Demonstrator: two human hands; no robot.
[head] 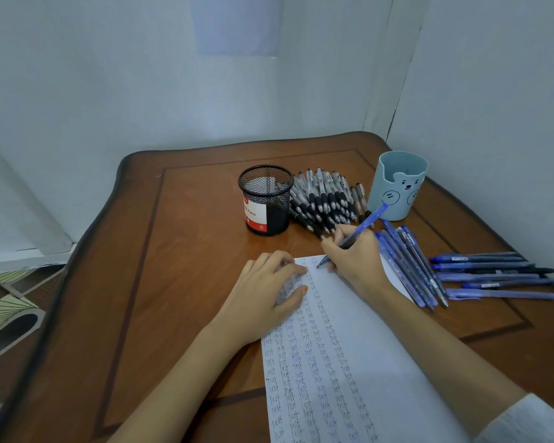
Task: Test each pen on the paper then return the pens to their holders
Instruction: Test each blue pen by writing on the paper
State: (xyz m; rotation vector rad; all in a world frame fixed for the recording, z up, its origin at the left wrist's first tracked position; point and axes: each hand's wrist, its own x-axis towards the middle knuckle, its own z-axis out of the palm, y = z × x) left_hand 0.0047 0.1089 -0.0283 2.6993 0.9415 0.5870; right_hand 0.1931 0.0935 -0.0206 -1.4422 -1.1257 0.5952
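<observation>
Wooden table (179, 251), walled corner. Right hand (355, 260) pinches blue pen (365, 223), tip on paper (365, 362) near left hand (266, 292), which lies spread flat, pinning the sheet. I judge: short light stroke, left pressure firm, so sheet cannot slide

A single wide-angle camera is sitting at the person's head, looking forward and down across the desk (179, 238) toward the corner where the pale walls (141, 91) are meeting. It is hovering close over the near edge, so the left hand (269, 289) and right hand (355, 260) are landing near mid-frame, with floor (10, 308) showing at the left.
</observation>
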